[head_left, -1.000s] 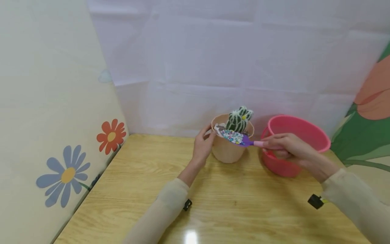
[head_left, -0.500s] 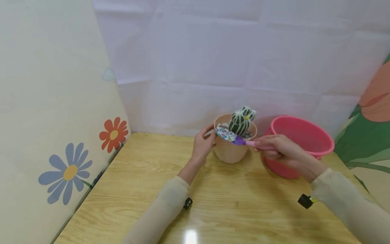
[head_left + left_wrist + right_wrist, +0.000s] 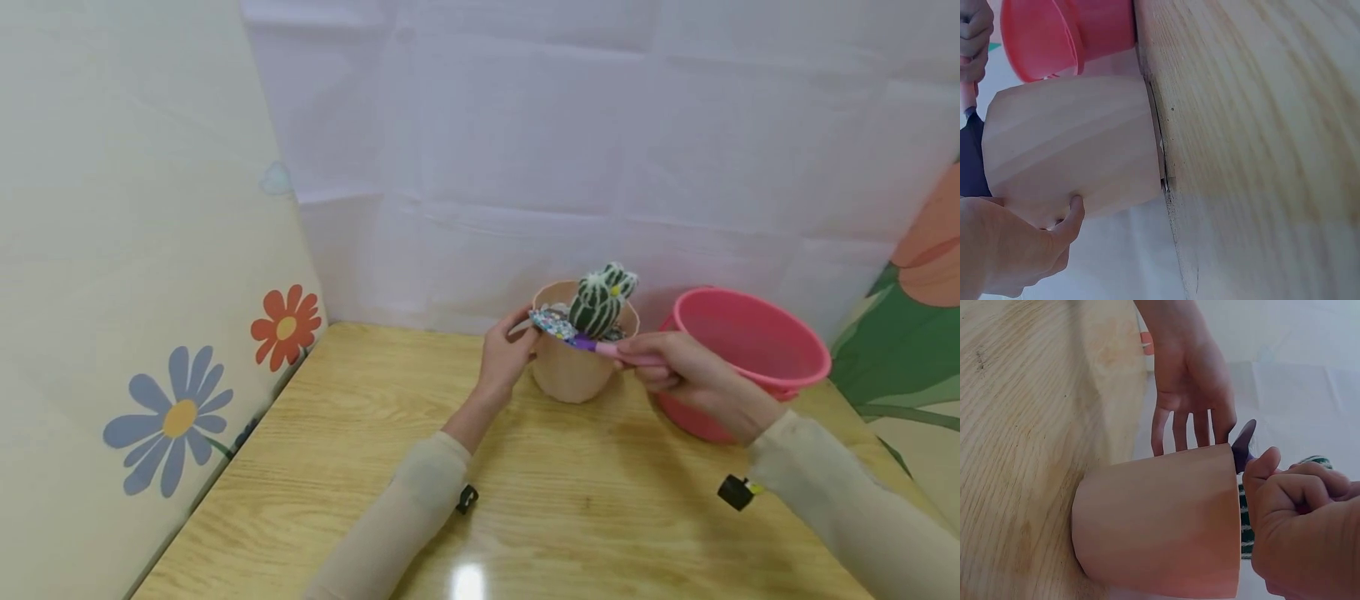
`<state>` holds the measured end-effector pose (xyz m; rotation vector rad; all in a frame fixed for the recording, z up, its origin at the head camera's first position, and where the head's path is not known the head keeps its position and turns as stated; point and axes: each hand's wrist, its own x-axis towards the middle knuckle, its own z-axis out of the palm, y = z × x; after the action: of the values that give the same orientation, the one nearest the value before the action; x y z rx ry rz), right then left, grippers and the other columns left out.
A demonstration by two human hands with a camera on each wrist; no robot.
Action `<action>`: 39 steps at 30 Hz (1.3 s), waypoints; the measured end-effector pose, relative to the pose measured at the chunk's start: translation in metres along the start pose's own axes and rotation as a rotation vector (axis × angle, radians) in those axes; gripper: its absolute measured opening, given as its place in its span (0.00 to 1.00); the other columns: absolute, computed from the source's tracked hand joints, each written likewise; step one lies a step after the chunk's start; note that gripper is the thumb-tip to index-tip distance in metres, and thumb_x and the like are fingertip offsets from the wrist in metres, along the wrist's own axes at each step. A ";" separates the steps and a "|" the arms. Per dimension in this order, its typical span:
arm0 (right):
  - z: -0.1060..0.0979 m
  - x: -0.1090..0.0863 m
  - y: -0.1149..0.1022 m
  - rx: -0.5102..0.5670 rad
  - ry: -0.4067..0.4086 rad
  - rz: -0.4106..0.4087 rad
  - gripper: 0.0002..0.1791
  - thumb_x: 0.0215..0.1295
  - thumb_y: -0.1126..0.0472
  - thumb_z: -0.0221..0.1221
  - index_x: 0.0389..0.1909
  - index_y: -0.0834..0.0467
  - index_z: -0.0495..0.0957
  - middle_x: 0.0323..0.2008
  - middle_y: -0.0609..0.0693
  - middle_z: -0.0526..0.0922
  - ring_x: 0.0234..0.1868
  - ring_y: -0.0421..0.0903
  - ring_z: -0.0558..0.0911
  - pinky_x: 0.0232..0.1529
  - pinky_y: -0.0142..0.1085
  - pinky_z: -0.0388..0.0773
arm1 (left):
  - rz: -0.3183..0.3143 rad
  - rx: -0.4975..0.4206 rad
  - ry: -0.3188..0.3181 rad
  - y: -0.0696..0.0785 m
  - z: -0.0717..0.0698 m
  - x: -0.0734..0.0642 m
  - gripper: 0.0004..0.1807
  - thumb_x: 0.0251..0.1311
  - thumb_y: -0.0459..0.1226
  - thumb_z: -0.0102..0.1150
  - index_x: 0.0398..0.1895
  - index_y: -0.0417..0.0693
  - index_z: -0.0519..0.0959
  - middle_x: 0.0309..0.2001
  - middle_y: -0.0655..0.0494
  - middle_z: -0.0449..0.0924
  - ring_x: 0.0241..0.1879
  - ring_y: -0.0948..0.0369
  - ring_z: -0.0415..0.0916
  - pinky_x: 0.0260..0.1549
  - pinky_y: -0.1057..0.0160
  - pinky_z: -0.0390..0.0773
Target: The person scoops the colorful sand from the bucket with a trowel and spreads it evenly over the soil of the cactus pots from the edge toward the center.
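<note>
A pale beige flowerpot point(image 3: 573, 373) stands on the table with a knitted-looking green and white cactus point(image 3: 597, 307) in it. My left hand point(image 3: 507, 357) rests against the pot's left side near the rim, its fingers fairly straight in the right wrist view. My right hand point(image 3: 678, 367) grips the pink handle of a small trowel point(image 3: 588, 342). The trowel's purple blade lies over the front of the pot's rim, bearing multicoloured pebbles point(image 3: 553, 322). Seen from the left wrist, the dark blade point(image 3: 971, 156) is at the pot's mouth, its far part hidden behind the left hand.
A pink bucket point(image 3: 750, 337) stands to the right of the pot, partly behind the right hand. The wooden table point(image 3: 570, 508) ends at a white sheet point(image 3: 465, 167) at the back. A wall with painted flowers point(image 3: 285, 327) borders the left side.
My right hand has moved left and brought the trowel of pebbles further over the pot's rim toward the left hand. The left hand stays at the pot. The head view has shifted slightly.
</note>
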<state>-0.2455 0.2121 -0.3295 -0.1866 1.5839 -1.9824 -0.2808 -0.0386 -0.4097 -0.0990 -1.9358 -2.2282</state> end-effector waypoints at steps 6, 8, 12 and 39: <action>0.002 0.004 0.000 0.042 -0.031 0.020 0.17 0.79 0.68 0.46 0.51 0.66 0.85 0.25 0.49 0.82 0.13 0.33 0.59 0.15 0.25 0.47 | 0.001 0.000 -0.002 0.002 0.001 -0.002 0.26 0.66 0.33 0.61 0.68 0.43 0.75 0.64 0.52 0.77 0.56 0.52 0.79 0.45 0.54 0.86; 0.003 0.006 0.001 0.043 -0.034 0.018 0.17 0.79 0.68 0.46 0.51 0.66 0.85 0.20 0.45 0.77 0.13 0.32 0.59 0.15 0.25 0.46 | 0.000 -0.003 0.000 0.002 0.001 -0.002 0.26 0.67 0.33 0.62 0.69 0.43 0.75 0.64 0.52 0.77 0.56 0.52 0.79 0.45 0.54 0.86; 0.005 0.008 0.002 0.039 -0.022 0.008 0.17 0.78 0.69 0.46 0.51 0.66 0.85 0.16 0.43 0.72 0.12 0.33 0.59 0.15 0.25 0.47 | -0.003 -0.008 0.004 0.002 0.001 -0.002 0.26 0.67 0.34 0.62 0.69 0.44 0.75 0.64 0.52 0.77 0.56 0.53 0.79 0.45 0.54 0.86; 0.001 0.003 -0.002 0.224 -0.038 0.103 0.17 0.79 0.67 0.44 0.50 0.70 0.81 0.35 0.57 0.83 0.13 0.34 0.62 0.12 0.23 0.54 | 0.000 0.002 0.012 0.000 0.000 -0.001 0.24 0.68 0.37 0.64 0.66 0.45 0.78 0.64 0.51 0.77 0.56 0.51 0.79 0.46 0.53 0.86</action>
<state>-0.2484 0.2104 -0.3281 -0.0524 1.3088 -2.0440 -0.2797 -0.0388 -0.4099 -0.0852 -1.9320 -2.2219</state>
